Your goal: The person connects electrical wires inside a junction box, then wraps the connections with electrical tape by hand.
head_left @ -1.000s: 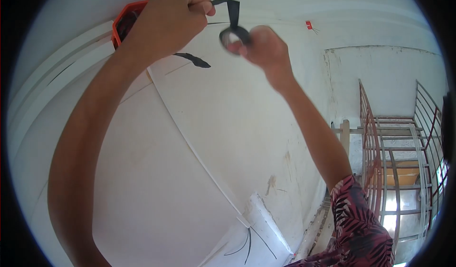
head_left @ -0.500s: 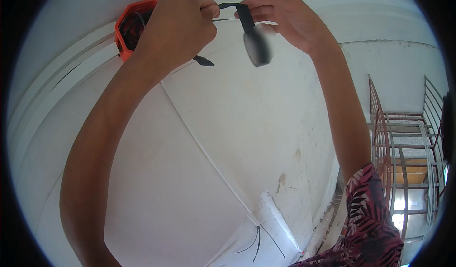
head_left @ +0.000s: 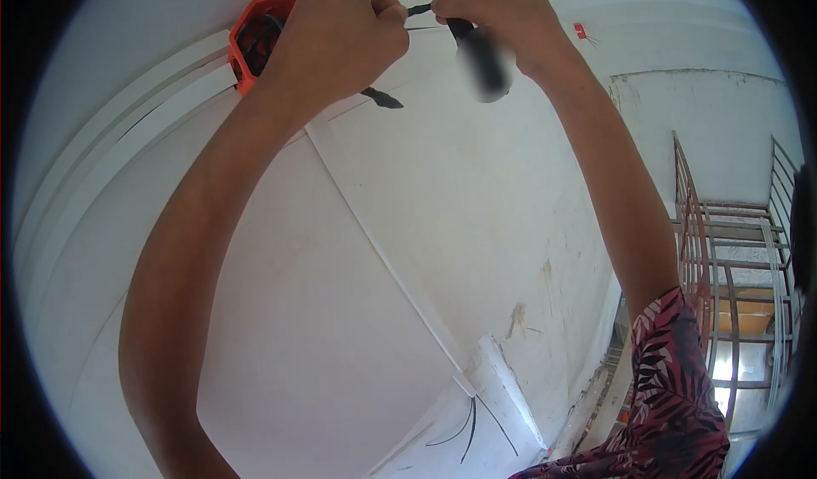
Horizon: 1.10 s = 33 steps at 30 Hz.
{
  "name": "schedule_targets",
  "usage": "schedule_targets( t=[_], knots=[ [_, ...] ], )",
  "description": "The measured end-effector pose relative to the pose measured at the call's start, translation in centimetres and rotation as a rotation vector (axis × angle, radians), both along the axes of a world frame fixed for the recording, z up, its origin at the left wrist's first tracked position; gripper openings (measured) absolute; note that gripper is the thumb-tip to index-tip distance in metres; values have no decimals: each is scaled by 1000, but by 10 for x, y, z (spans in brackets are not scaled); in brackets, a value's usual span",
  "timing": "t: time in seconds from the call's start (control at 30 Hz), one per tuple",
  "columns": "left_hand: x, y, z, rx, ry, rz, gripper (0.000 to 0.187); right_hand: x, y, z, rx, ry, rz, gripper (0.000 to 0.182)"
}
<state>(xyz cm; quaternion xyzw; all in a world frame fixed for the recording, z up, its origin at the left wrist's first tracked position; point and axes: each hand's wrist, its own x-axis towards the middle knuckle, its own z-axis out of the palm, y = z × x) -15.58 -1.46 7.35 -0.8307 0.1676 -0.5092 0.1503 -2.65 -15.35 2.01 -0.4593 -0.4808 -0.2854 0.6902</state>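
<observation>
My left hand (head_left: 349, 40) is closed in a pinch on a thin black taped wire (head_left: 419, 9), which spans the small gap to my right hand. Below my left wrist another black taped wire end (head_left: 385, 98) pokes out. My right hand (head_left: 502, 11) pinches black electrical tape (head_left: 459, 29) at the wire's end, fingertips close to those of the left. From it hangs the tape roll (head_left: 485, 70), smeared by blur. Partly behind my left hand is an orange junction box (head_left: 236, 53) with dark wires inside.
White trim (head_left: 128, 108) curves along the left edge. A thin white conduit strip (head_left: 374, 253) runs down the pale surface to several loose black wires (head_left: 471, 424). A small red piece with wires (head_left: 580, 31) shows at upper right. Metal bar frames (head_left: 736, 258) stand at right.
My right hand has closed from loosely spread fingers into a pinch on the tape near the wire. The strip between hand and roll looks shorter. The view has shifted slightly.
</observation>
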Motion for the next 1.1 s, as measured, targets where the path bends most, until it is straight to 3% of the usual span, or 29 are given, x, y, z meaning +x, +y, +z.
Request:
schedule_targets(
  t=[0.07,0.13,0.23,0.27,0.33,0.37,0.7,0.8,0.97,1.1],
  knots=[
    [-3,0,5,44,100,17,27,-27,10,0,28,-229,-842,16],
    [-9,-6,11,9,101,22,27,-30,18,7,178,-437,-1343,16],
    [-14,-2,8,-41,94,-3,27,-37,0,1,-11,-134,-427,23],
    [-15,-1,9,-49,79,-36,27,-27,-4,2,-17,-143,-426,23],
    [-11,4,6,-62,82,-76,27,4,-9,5,46,-150,39,27],
    [-8,5,2,-67,95,-116,27,5,-17,3,-123,-252,22,26],
    [-8,12,-11,-96,97,-119,29,24,-18,11,-258,-325,39,13],
    [-8,13,-13,-68,113,-136,29,20,-18,14,-286,-398,189,16],
    [4,24,-12,-55,102,-211,35,-11,-19,11,-260,-404,-232,13],
    [-8,2,-12,-221,141,-88,50,-42,-25,13,-294,-332,-352,10]
  ],
)
